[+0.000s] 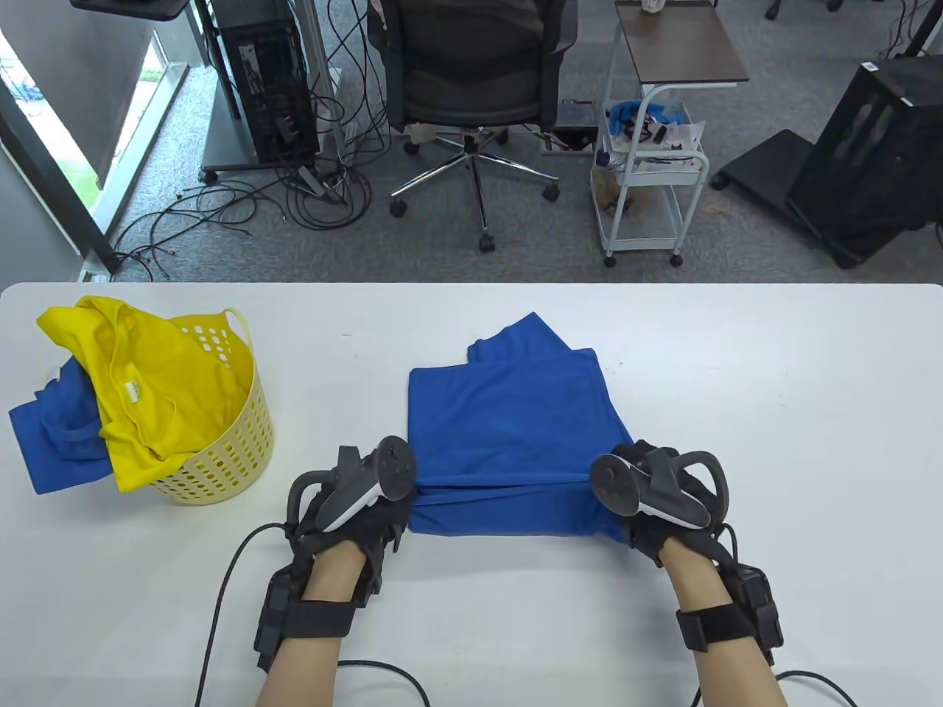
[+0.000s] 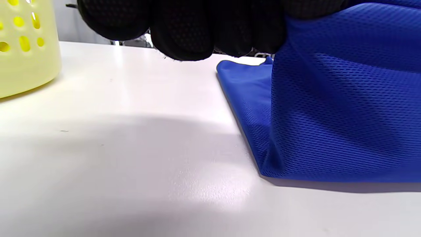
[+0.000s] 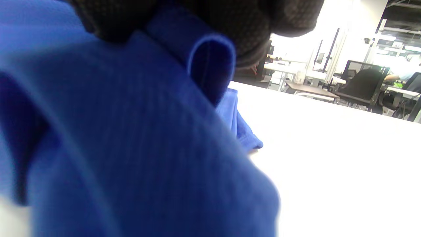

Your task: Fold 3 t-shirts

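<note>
A blue t-shirt (image 1: 508, 427) lies partly folded on the white table (image 1: 737, 383), a sleeve sticking out at its far edge. My left hand (image 1: 368, 501) grips its near left edge and holds it lifted off the table, as the left wrist view shows (image 2: 329, 98). My right hand (image 1: 648, 493) grips the near right edge; the right wrist view shows blue cloth (image 3: 131, 148) bunched under the gloved fingers (image 3: 263, 26). A yellow t-shirt (image 1: 140, 383) and another blue t-shirt (image 1: 51, 434) hang out of a yellow basket (image 1: 228, 456) at the left.
The yellow basket also shows at the left edge of the left wrist view (image 2: 26, 49). Glove cables (image 1: 221, 589) trail over the table's near edge. Beyond the table stand an office chair (image 1: 471, 88) and a white trolley (image 1: 648, 162).
</note>
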